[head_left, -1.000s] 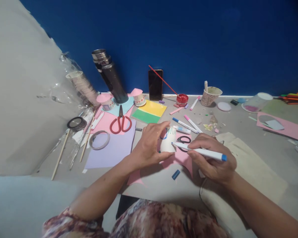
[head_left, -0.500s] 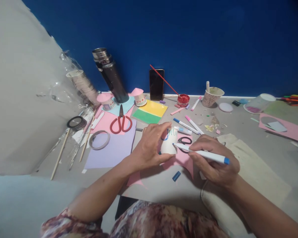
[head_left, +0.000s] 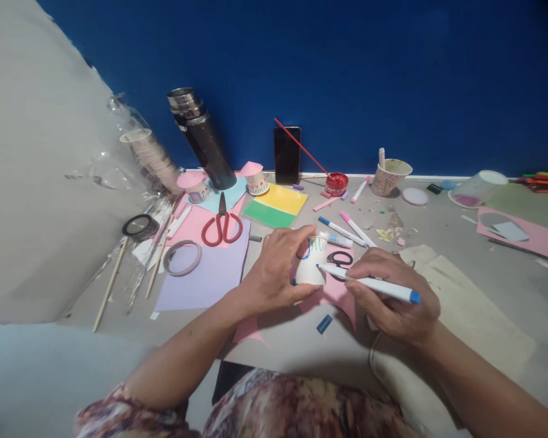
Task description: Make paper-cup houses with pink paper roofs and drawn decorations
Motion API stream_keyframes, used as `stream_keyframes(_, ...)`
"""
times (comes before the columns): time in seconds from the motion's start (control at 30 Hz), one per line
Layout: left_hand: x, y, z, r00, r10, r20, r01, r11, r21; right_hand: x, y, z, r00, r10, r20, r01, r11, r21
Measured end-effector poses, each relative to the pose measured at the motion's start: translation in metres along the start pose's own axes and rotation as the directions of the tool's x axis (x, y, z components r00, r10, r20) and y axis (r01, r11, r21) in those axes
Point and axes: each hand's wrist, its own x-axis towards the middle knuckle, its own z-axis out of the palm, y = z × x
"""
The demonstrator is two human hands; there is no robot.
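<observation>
Between thumb and fingers, my left hand (head_left: 281,264) grips a small white paper cup (head_left: 311,271) with green and blue marks drawn on its side. A white felt-tip marker (head_left: 383,286) with a blue end sits in the closed fingers of my right hand (head_left: 399,298). Its blue tip is at the cup's side; I cannot tell whether it touches. A dark blue marker cap (head_left: 324,323) lies on the table below the cup. Black-handled scissors (head_left: 340,260) rest just behind the marker on pink paper (head_left: 342,301).
Red-handled scissors (head_left: 222,228) and a tape roll (head_left: 182,258) lie on lilac paper (head_left: 210,292) at left. Behind stand a flask (head_left: 207,146), two decorated cups with pink cone tops (head_left: 256,179), a phone (head_left: 287,155), a red paint pot (head_left: 337,184) and a patterned cup (head_left: 390,178).
Almost nothing differs. My hands still hold the cup and the marker in nearly the same place, and the view has shifted very slightly.
</observation>
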Motion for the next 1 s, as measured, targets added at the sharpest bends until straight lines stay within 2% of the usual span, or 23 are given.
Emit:
stream_keyframes(0.33, 0.0003, 0.0, -0.0002, 1.0, 0.005, 0.006, -0.005, 1.0, -0.01, 0.0018, -0.0005, 0.0006, 1.0, -0.022, -0.021, 0.022, 1.0, -0.017)
stream_keyframes(0.7, -0.0007, -0.0025, 0.001, 1.0, 0.005, -0.001, -0.005, 1.0, -0.012, 0.0018, -0.0015, 0.0005, 1.0, 0.007, -0.003, -0.007, 1.0, -0.003)
stream_keyframes(1.0, 0.0006, -0.0014, -0.0013, 1.0, -0.022, 0.01, 0.022, 1.0, -0.018, 0.0049, -0.0065, -0.003, 0.997, 0.009, 0.073, -0.01, 1.0, 0.009)
